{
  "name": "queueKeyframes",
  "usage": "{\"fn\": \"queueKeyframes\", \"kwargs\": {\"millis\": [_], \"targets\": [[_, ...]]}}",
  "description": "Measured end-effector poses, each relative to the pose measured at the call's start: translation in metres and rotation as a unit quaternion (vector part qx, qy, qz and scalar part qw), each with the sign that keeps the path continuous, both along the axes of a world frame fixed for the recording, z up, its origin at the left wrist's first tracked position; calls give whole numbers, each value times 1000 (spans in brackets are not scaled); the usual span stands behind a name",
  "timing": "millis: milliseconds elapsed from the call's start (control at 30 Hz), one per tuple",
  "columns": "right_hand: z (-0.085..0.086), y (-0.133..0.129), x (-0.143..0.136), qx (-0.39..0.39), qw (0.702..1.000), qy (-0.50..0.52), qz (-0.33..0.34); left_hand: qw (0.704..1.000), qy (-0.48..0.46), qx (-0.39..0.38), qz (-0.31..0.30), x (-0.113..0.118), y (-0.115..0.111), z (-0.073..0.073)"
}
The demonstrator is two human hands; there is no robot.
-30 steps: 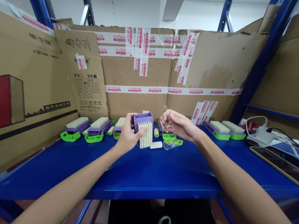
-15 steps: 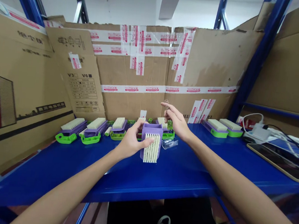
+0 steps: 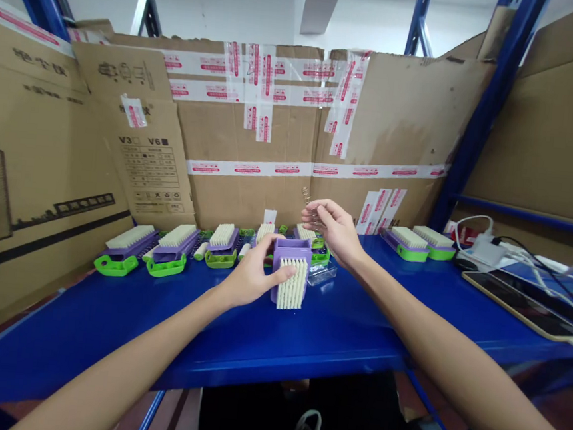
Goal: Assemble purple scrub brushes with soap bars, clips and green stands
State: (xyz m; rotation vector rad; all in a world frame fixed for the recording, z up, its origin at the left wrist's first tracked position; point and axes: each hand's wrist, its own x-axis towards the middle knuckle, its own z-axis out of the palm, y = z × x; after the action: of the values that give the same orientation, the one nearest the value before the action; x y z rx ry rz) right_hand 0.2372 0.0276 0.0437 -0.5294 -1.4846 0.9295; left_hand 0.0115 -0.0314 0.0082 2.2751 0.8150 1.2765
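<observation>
**Coil (image 3: 306,195) held above the hollow end of a purple brush (image 3: 291,284)**

In the head view, the purple brush is held above the near-middle part of the blue table (image 3: 346,334). It is grasped at its left side by the left hand (image 3: 252,275), with the thumb laid across the bristles. The brush's long axis is kept roughly upright, its hollow end uppermost and its bristles faced to the near side.

The thin coil appears pinched in the fingers of the right hand (image 3: 334,227); the exact grip cannot be told. The coil is tilted, its free tip pointed up and left, and is placed above the hollow end, apart from it. From the right fingertips, that end lies below and slightly left.

A clear plastic piece (image 3: 323,275) is seen just right of the brush.
</observation>
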Motion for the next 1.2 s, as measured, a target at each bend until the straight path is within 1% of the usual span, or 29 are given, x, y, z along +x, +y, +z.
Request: {"fn": "queueKeyframes", "kwargs": {"millis": [67,133,233,367,433,567,633,700,767,833,967,1100,1200], "targets": [[-1,1,-1,10,1000,8,9,1000,18,10,15,-1,0,1],[0,1,-1,41,999,4,-17,999,21,21,27,-1,1,2],[0,3,2,70,996,-16,-55,999,25,32,25,-2,2,3],[-1,9,5,96,993,-5,-64,998,32,38,33,-3,1,4],[-2,13,4,102,992,5,-70,998,31,37,32,-4,0,5],[-3,16,3,86,992,6,-96,998,22,44,25,-5,2,3],[-3,13,3,104,988,-4,-115,999,19,48,17,-6,4,2],[-2,7,2,144,977,-22,-153,999,13,51,14,-6,6,1],[-1,-1,2,192,959,-47,-202,998,5,56,16,-7,7,1],[0,-6,1,227,944,-74,-228,998,-5,59,20,-7,6,2],[-1,-11,-1,256,932,-107,-235,999,-14,45,18,-6,3,6],[-1,-12,-3,284,921,-128,-233,999,-27,28,3,-5,2,9],[0,-15,-4,303,908,-150,-249,998,-44,32,6,-5,3,9]]}}
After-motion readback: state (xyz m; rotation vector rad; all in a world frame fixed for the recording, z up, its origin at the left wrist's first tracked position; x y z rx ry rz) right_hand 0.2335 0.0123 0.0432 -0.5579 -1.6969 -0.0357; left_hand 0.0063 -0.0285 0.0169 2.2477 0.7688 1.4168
